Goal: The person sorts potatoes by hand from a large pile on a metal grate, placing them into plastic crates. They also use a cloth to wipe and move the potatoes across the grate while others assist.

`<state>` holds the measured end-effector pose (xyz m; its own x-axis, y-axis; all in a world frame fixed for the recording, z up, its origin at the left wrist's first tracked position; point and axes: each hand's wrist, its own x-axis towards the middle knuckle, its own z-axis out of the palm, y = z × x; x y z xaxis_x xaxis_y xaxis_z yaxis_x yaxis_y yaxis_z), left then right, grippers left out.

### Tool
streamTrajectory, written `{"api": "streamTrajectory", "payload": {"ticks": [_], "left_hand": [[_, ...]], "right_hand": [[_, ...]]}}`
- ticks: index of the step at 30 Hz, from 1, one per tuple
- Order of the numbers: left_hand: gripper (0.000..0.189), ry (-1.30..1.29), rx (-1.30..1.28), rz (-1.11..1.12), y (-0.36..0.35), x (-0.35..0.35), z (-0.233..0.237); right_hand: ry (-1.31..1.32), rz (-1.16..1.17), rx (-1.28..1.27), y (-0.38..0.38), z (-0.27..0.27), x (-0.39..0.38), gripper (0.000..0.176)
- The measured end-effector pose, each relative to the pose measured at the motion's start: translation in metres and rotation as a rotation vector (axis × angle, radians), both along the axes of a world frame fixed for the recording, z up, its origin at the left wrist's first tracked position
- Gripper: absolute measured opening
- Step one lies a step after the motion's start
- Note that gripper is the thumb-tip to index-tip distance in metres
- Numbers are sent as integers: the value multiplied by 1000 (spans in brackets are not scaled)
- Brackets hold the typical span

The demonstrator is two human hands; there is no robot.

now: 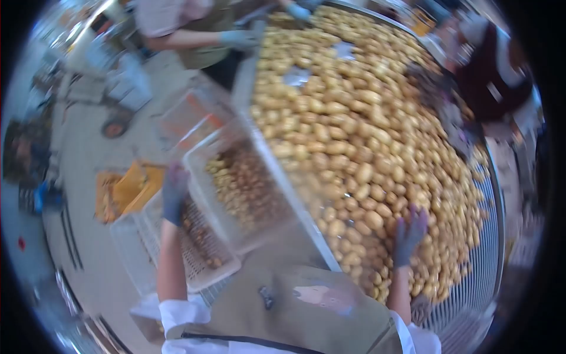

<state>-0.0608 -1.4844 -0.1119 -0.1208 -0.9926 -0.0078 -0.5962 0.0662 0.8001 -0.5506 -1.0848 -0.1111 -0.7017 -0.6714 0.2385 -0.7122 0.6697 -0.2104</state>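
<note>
My left hand (175, 194), in a grey glove with purplish fingertips, is raised over a white perforated basket (219, 269) on the left. Its fingers are smeared by motion. Small dark lumps lie in that basket. On the right, my right hand (409, 236), gloved the same way, rests on a broad heap of yellow-brown potatoes (368, 171). Its fingers are spread on the near part of the heap. The potatoes cover a metal-edged sorting table (298, 203) with a slatted surface showing at the right.
A pale crate (197, 162) of small potatoes stands against the table. Yellow sacks (138, 186) lie beyond the basket. At the far left side a gloved person (203, 35) works; another in a dark apron (494, 74) is across the heap. A wheeled cart (113, 128) stands on the floor.
</note>
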Motion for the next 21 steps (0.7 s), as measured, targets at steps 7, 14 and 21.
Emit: {"api": "streamTrajectory", "payload": {"ticks": [7, 14, 21], "left_hand": [[49, -98, -325, -1091, 172, -280, 5], [68, -229, -429, -1293, 197, -325, -18], [61, -528, -782, -1301, 115, -340, -19]], "right_hand": [[-52, 21, 142, 4, 4, 56, 63], [-339, 135, 48, 19, 20, 67, 68], [-274, 93, -61, 9, 18, 46, 64]]}}
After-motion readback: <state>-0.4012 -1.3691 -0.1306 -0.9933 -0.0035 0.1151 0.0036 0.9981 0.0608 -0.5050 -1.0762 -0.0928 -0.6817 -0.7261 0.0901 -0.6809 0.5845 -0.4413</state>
